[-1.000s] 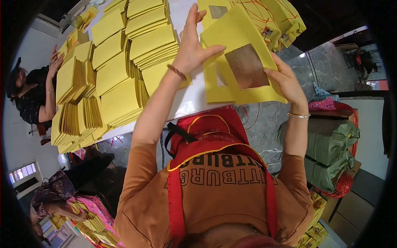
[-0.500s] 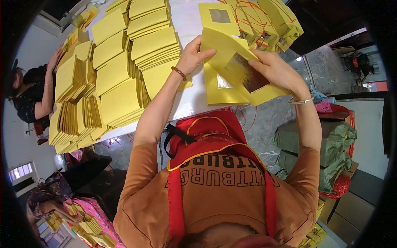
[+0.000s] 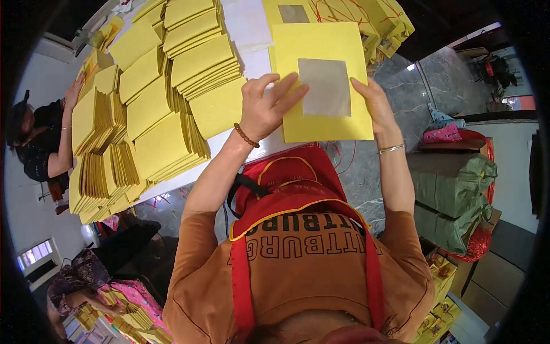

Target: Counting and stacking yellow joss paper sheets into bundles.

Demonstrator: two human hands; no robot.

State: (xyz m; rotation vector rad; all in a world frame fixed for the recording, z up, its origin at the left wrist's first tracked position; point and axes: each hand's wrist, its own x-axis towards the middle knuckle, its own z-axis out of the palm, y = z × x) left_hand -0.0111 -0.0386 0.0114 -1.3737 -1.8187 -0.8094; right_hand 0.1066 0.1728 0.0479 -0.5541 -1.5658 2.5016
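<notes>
A yellow paper sheet (image 3: 323, 129) with a silver-grey square in its middle lies flat in front of me, over another yellow sheet whose left edge peeks out. My right hand (image 3: 378, 109) holds its right edge, thumb on top and the other fingers mostly hidden. Over the left edge, my left hand (image 3: 269, 106) is open, its fingers spread and slightly blurred, the tips close to the silver square. Whether those fingertips touch the paper I cannot tell. Beyond it lies one more yellow sheet (image 3: 268, 16) with a silver square.
Piles of folded yellow paper (image 3: 163, 140) cover the left of the white table (image 3: 247, 43). Yellow bundles with red cords (image 3: 382, 26) are at the far right. One person (image 3: 48, 135) works at the left edge, another at lower left. Green wrapped packages (image 3: 450, 180) stand at right.
The tilted top sheet has come down flat and square over the sheet beneath. My left hand has let go and spread its fingers; my right hand has shifted to the sheet's right edge.
</notes>
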